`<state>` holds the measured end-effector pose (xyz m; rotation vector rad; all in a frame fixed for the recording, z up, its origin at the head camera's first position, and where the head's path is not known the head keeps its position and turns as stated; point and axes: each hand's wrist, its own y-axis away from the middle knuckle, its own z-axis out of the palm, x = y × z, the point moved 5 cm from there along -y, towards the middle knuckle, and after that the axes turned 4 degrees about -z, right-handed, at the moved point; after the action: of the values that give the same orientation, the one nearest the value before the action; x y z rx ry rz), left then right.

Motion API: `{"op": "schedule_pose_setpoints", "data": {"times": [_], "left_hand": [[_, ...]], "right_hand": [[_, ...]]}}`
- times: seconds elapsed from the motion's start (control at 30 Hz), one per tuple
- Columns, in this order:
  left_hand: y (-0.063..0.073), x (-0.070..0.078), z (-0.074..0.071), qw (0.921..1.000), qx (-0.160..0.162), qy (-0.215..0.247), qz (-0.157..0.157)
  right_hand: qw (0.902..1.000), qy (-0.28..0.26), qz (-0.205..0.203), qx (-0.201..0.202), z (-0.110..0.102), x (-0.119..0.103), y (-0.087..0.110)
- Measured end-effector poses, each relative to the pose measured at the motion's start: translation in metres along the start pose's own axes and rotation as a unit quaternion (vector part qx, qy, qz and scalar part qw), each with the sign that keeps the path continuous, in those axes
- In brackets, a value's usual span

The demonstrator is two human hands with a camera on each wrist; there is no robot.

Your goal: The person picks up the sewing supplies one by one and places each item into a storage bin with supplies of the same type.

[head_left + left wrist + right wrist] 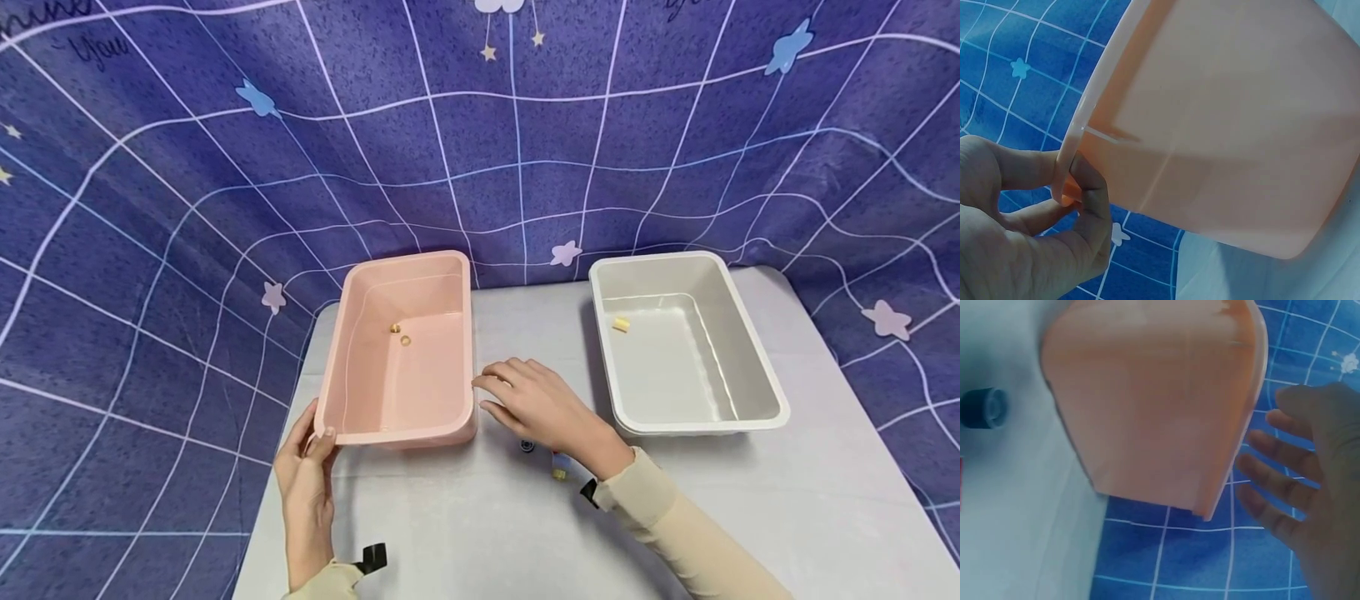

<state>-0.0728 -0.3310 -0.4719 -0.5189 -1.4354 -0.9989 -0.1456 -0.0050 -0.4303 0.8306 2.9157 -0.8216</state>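
Observation:
A pink plastic basin [427, 375] stands on the left of the table. At its near left corner my left hand [306, 487] pinches the rim, with fingers [1091, 175] on the underside in the left wrist view. My right hand [543, 404] is held just off the basin's right rim, its fingers loosely bent and holding nothing. The right wrist view shows its spread fingers [1279, 484] beside the basin wall [1147, 412]. Inside the basin lie a small gold-coloured piece [395, 328] and a small ring-like piece [406, 340].
A white basin [660, 367] stands on the right with a small yellow piece [621, 324] in it. On the table under my right wrist lie a small dark cylinder [527, 446] and a yellow piece [558, 474]. A blue patterned curtain [525, 167] hangs behind.

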Motion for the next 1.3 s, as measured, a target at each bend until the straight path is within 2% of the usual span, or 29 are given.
{"op": "schedule_pose_setpoints", "data": {"times": [0.33, 0.63, 1.3], "left_hand": [[0.0, -0.001, 0.0, 1.0, 0.001, 0.002, -0.004], [0.0, -0.001, -0.001, 1.0, -0.001, 0.005, -0.003], [0.002, 0.001, 0.002, 1.0, 0.0, 0.002, -0.003]], "right_hand": [[0.9974, 0.0, -0.009, -0.072, 0.014, 0.002, 0.02], [0.9925, -0.01, -0.004, -0.121, 0.026, 0.007, 0.038], [0.9847, -0.062, 0.062, -0.15, 0.042, 0.025, 0.088]]}}
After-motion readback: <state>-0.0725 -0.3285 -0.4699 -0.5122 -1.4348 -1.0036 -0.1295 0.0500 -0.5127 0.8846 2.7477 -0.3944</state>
